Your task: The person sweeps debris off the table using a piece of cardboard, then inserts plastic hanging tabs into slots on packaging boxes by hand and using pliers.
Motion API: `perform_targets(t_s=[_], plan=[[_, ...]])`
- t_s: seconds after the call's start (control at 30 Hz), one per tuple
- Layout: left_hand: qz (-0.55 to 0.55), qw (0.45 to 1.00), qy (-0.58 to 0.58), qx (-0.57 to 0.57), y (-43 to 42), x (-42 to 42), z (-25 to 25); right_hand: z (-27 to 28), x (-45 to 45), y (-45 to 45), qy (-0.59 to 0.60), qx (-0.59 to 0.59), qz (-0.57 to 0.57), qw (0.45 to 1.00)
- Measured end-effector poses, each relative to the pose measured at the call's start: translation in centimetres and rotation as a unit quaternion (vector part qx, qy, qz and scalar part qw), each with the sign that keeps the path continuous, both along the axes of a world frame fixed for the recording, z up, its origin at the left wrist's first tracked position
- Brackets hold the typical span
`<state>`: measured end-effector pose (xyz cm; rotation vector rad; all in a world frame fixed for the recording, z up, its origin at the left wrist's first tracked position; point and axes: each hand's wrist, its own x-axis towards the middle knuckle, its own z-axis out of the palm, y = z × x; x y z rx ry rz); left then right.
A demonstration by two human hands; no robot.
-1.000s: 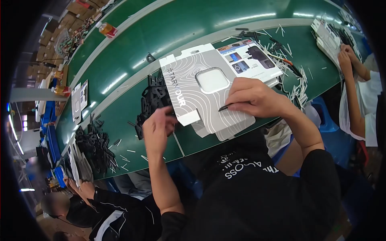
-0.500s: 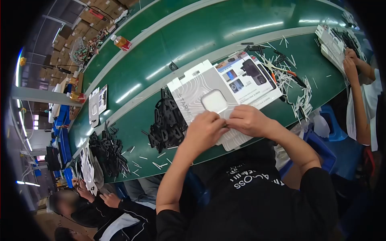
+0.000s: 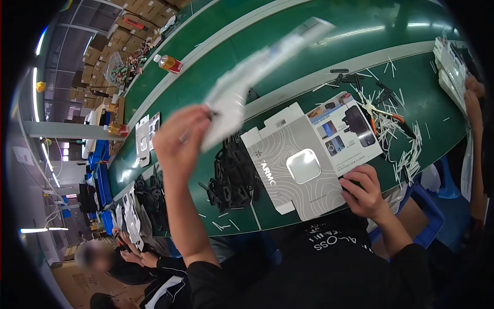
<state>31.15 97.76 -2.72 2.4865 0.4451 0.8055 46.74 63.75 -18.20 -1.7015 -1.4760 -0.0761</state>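
My left hand (image 3: 183, 135) is raised over the left part of the bench, fingers closed on a white flat cardboard box sheet (image 3: 231, 100) blurred by motion. A small dark spot shows on that sheet beside my fingertips. On the bench lies another unfolded box sheet (image 3: 272, 159), grey with wavy lines, a square window and a product picture. At its near right edge is my right hand (image 3: 364, 193), its fingers curled together. Something dark shows between them, too small to name. Left of the sheet is a heap of black plastic parts (image 3: 229, 175).
Orange-handled pliers (image 3: 381, 113) lie among scattered white sticks (image 3: 409, 154) and black pieces on the right. A drink bottle (image 3: 168, 64) stands on the far bench. Co-workers' hands (image 3: 136, 252) hold similar sheets to the left; another person (image 3: 476, 98) works at right.
My hands have come apart. The left rose up and left with a box sheet, baring the sheet beneath; the right moved to the right. The view shifted a little.
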Motion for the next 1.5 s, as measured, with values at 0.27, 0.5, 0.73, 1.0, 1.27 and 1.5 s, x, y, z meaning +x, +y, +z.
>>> perform_targets(t_s=[0.27, 0.5, 0.73, 1.0, 1.27, 1.5], plan=[[0.001, 0.990, 0.142, 0.023, 16.8, 0.9, -12.4, -0.1, -0.2, 0.3, 0.001, -0.043, 0.066, 0.997], [-0.176, 0.932, 0.202, 0.242, 11.1, 9.5, -12.0, 0.5, -0.4, 0.3, -0.085, -0.137, 0.191, 0.968], [-0.277, 0.870, 0.344, 0.218, 7.9, 14.9, -12.3, 1.0, -0.3, 0.4, -0.188, -0.194, 0.167, 0.948], [-0.149, 0.934, 0.278, 0.170, 7.4, 12.3, -10.6, 2.0, 0.3, 2.0, -0.161, -0.211, 0.215, 0.940], [0.074, 0.980, -0.152, -0.105, -8.3, -6.8, -6.1, 4.6, 1.0, 3.6, -0.150, -0.181, 0.246, 0.940], [0.073, 0.912, -0.118, -0.386, -20.4, -8.1, -9.9, 9.4, 0.0, 5.5, 0.046, -0.160, 0.174, 0.971]])
